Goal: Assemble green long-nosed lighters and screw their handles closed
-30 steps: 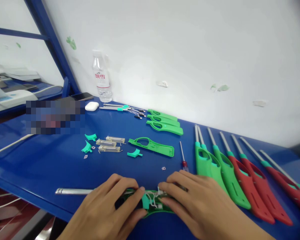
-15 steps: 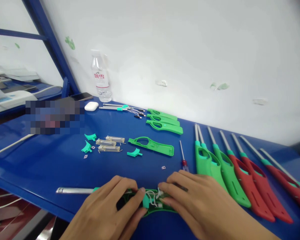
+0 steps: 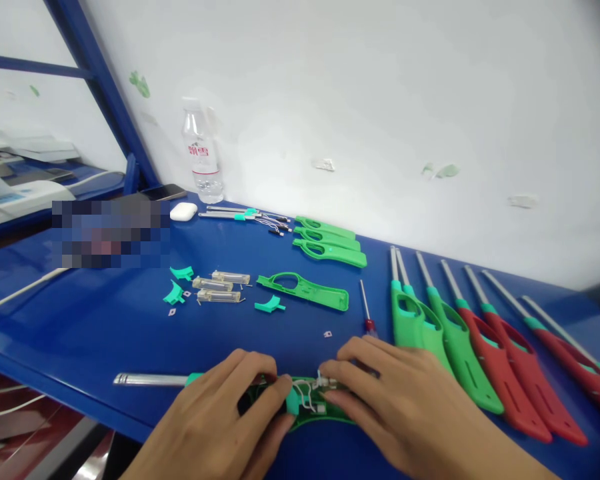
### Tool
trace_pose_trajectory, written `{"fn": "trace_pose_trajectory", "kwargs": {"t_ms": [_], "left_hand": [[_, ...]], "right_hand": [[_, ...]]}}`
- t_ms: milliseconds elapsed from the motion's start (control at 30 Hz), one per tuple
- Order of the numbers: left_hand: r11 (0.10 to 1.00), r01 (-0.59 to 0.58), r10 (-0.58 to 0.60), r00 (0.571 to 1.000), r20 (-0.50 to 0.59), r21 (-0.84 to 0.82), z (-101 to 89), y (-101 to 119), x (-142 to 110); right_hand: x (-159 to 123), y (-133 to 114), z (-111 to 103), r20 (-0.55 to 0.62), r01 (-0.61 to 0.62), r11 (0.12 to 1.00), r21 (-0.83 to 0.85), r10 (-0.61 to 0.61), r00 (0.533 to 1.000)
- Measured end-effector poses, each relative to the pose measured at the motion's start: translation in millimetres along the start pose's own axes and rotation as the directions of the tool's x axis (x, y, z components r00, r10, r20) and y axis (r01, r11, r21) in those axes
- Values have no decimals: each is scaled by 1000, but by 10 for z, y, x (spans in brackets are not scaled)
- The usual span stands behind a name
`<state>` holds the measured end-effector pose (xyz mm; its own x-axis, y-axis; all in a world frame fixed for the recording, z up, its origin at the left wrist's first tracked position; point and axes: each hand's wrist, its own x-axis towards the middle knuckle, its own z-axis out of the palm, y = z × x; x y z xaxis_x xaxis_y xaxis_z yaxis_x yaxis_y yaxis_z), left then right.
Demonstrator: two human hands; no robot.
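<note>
A green half shell of a gas lighter (image 3: pixel 325 419) lies at the table's near edge, its metal tube (image 3: pixel 153 380) pointing left. My left hand (image 3: pixel 225 413) is closed around its left part, fingers against a turquoise trigger (image 3: pixel 293 400). White wires (image 3: pixel 306 393) loop inside the shell between my hands. My right hand (image 3: pixel 405 393) closes over the shell's right part, thumb and fingertips at a small pale fitting (image 3: pixel 324 381); what lies beneath the fingers is mostly hidden.
Beyond my hands lie a loose green half shell (image 3: pixel 325 297), a turquoise trigger (image 3: pixel 269 305), clear fuel tanks (image 3: pixel 220 296) and a screwdriver (image 3: pixel 368 323). Several assembled lighters (image 3: pixel 500 360) line the right. A water bottle (image 3: pixel 203 160) and wired tubes (image 3: pixel 230 215) stand farther back.
My right fingertips have shifted slightly at the pale fitting, and more of it shows. My left hand keeps its hold on the lighter.
</note>
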<state>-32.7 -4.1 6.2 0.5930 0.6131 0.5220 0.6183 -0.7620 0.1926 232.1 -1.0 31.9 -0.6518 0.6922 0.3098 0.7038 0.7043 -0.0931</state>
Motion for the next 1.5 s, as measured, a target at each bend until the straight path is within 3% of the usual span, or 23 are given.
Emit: {"fn": "trace_pose_trajectory", "kwargs": {"t_ms": [333,733,967,1267,1500], "left_hand": [[994,-58,61,998,-29,95,-40,6,32],[999,-45,44,996,74,18,-58,-17,-2],[998,-55,53,997,53,38,-38,-32,-10],[999,-48,47,998,48,21,-49,-19,9],[999,-50,49,996,78,16,-52,-14,7]], "right_hand": [[37,-24,-7,-24,-18,1000,-25,17,1000],[1,-17,-28,20,-5,1000,9,5,1000],[4,-10,-5,28,-5,1000,-1,5,1000],[-19,-1,-47,98,-34,994,101,24,995],[1,-15,-56,61,35,999,18,-36,998]]}}
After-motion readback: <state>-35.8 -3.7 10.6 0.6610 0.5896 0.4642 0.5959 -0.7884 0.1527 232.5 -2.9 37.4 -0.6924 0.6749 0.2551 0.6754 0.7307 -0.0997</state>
